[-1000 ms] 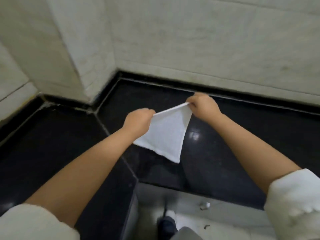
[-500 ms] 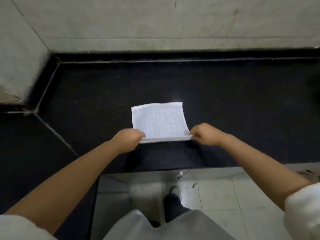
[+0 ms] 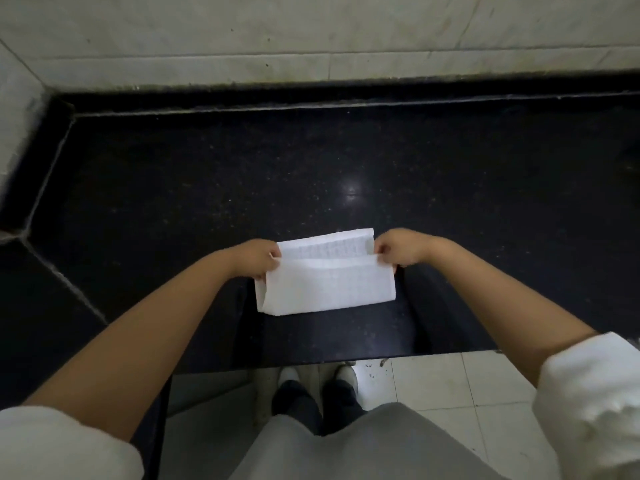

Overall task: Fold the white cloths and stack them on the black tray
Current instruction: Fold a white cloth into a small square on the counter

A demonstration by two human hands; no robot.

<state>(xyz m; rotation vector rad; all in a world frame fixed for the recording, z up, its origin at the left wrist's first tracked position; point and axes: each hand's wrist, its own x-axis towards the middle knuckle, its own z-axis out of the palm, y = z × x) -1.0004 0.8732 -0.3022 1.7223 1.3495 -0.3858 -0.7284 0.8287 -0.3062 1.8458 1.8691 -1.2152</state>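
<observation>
A white cloth (image 3: 325,282) lies on the black stone counter (image 3: 311,174), doubled over on itself into a wide rectangle. Its near flap covers most of the lower layer; a strip of the far layer shows above it. My left hand (image 3: 258,259) pinches the flap's upper left corner. At the upper right corner, my right hand (image 3: 398,249) pinches the same flap. No black tray is in view.
A pale tiled wall (image 3: 311,39) rises behind the counter and turns a corner at the left (image 3: 17,133). The counter's front edge (image 3: 346,358) runs just below the cloth. Beneath it are white floor tiles (image 3: 450,386) and my shoes (image 3: 318,393).
A second ago I held the cloth in the air as a hanging triangle. It was then laid flat on the counter, and both hands have brought one edge over the rest, halving it.
</observation>
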